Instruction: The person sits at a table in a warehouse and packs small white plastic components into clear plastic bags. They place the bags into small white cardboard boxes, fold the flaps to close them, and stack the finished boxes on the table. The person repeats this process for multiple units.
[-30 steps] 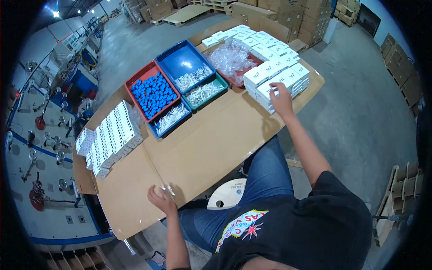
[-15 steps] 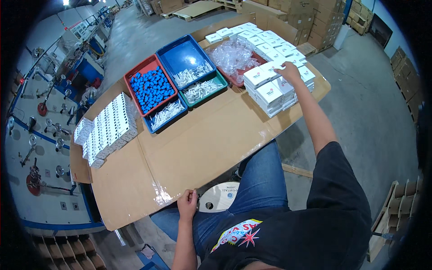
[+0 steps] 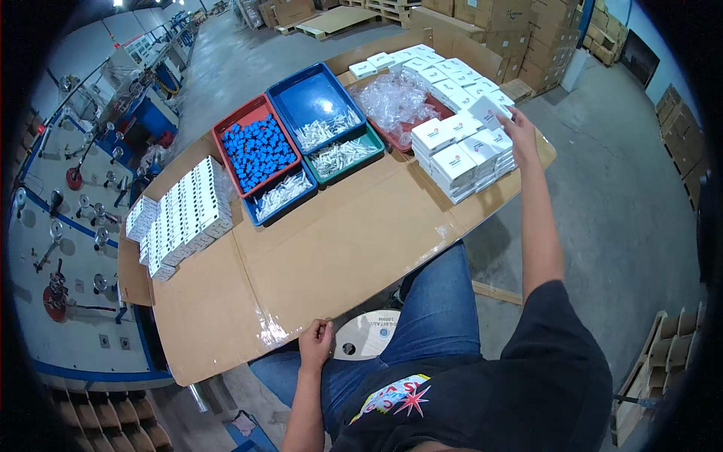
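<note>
At the right end of the cardboard-topped table, my right hand (image 3: 522, 137) pinches the edge of a flat white box (image 3: 488, 111). That box is tilted above the near stack of white boxes (image 3: 456, 160). Lower down, my left hand (image 3: 315, 343) is curled closed beside the table's front edge, over my lap, with nothing visible in it. More white boxes (image 3: 444, 75) lie in rows behind the near stack. A heap of clear plastic bags (image 3: 393, 99) fills a red tray (image 3: 403, 143) to the left of the boxes.
A red tray (image 3: 218, 129) holds small blue pieces; blue trays (image 3: 281, 92) and a green tray (image 3: 382, 153) hold small white parts. White blocks with dark openings (image 3: 184, 218) stand in rows at the table's left. A round reel (image 3: 369, 335) sits below the front edge.
My right hand has moved right and slightly down along the stack, and a white box now tilts up in its fingers. My left hand stays near the table edge.
</note>
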Demonstrator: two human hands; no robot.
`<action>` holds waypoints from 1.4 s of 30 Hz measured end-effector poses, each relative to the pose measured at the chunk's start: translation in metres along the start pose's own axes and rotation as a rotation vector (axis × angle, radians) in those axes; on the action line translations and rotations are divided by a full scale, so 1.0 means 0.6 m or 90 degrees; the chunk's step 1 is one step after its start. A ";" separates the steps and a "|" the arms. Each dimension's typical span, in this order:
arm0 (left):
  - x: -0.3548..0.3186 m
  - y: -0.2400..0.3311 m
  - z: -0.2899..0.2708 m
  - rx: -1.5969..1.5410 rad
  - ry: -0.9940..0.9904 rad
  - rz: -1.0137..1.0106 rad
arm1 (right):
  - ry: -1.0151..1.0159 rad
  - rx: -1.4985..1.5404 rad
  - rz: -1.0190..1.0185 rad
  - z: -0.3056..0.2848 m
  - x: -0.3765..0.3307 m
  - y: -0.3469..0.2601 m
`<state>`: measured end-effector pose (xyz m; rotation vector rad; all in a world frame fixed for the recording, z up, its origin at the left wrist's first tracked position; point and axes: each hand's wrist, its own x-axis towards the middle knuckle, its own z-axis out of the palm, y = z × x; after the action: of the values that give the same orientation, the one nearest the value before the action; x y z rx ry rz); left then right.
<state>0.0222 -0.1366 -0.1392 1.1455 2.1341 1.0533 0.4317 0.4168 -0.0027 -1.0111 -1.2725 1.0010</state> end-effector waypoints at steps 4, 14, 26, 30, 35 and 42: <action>0.003 -0.019 0.000 -0.011 -0.019 0.001 | -0.033 0.038 -0.089 0.039 -0.141 -0.091; 0.035 0.074 0.033 -0.324 -0.074 -0.019 | -0.182 0.250 -0.059 0.114 -0.317 -0.147; 0.088 0.283 0.007 -0.859 -0.327 -0.193 | -0.487 0.121 0.199 0.324 -0.568 -0.102; 0.067 0.279 0.000 -0.849 -0.268 -0.246 | -0.504 -0.111 -0.166 0.348 -0.576 -0.099; 0.059 0.274 -0.004 -0.919 -0.217 -0.259 | -0.610 -0.045 -0.268 0.371 -0.583 -0.146; 0.058 0.296 -0.004 -0.892 -0.160 -0.235 | -0.624 -0.022 -0.370 0.387 -0.577 -0.132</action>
<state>0.0854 -0.0462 0.0045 0.1526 0.8693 1.6118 0.1870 0.0700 -0.0080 -0.0655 -2.2123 1.0207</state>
